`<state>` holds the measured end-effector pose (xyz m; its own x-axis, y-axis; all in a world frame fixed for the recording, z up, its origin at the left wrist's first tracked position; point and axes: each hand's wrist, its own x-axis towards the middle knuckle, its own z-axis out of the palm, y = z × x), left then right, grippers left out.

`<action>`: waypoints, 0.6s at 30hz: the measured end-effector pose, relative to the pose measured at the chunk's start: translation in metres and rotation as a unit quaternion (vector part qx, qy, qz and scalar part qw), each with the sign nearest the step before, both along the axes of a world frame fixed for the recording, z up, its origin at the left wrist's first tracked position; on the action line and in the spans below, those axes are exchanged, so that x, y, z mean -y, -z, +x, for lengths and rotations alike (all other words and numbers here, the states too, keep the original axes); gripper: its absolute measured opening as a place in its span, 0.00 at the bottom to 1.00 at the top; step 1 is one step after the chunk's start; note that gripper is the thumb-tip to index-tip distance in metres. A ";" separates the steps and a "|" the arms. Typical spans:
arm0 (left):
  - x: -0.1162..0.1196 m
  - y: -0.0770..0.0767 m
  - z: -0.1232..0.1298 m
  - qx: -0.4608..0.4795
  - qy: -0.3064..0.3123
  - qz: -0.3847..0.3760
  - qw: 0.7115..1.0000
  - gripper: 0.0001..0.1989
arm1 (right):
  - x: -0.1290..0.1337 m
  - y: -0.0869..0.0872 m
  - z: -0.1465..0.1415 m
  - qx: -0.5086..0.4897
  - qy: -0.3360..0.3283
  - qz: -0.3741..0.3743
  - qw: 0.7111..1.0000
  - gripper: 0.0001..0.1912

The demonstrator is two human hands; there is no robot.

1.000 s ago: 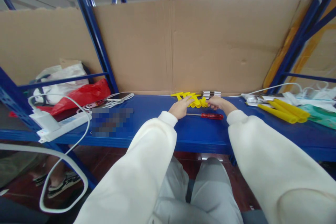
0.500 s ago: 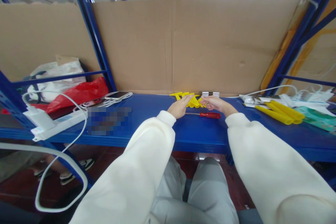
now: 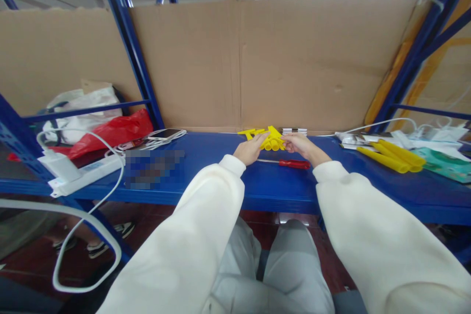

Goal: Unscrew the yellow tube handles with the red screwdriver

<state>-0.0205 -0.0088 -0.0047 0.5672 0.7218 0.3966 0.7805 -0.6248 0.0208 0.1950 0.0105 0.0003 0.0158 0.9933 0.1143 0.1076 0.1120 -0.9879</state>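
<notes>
Several yellow plastic tubes [image 3: 272, 143] lie in a small pile at the back of the blue shelf, between my two hands. My left hand [image 3: 251, 149] rests along the left side of the pile, fingers stretched out flat and touching the tubes. From the right, my right hand [image 3: 300, 145] reaches in with bent fingers, closed at the near end of a slanting yellow tube on the pile; its fingertips are partly hidden. Just in front of the pile lies a red-handled screwdriver [image 3: 294, 164], its shaft pointing left.
White stacked pieces [image 3: 294, 131] stand behind my right hand. More yellow tubes [image 3: 399, 157] lie at right beside a green packet [image 3: 447, 163]. Left are a phone [image 3: 167, 134], a red bag [image 3: 114, 132] and a power strip [image 3: 86, 176]. Cardboard [image 3: 294, 64] walls the back.
A yellow tube now shows slanting across the top of the pile between my hands. My right hand has shifted slightly left; my left hand has barely moved.
</notes>
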 end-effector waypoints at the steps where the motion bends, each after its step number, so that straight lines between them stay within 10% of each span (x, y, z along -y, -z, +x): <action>1: 0.002 -0.002 0.000 -0.006 -0.015 0.000 1.000 0.36 | -0.002 -0.001 0.003 -0.021 0.031 0.010 0.999 0.13; 10: 0.002 -0.003 -0.001 0.010 -0.047 0.012 0.999 0.31 | -0.005 -0.006 0.014 -0.145 0.190 0.077 0.968 0.16; 18: 0.003 -0.006 -0.002 0.036 -0.073 0.001 0.997 0.28 | -0.007 -0.006 0.021 -0.185 0.195 0.088 0.959 0.17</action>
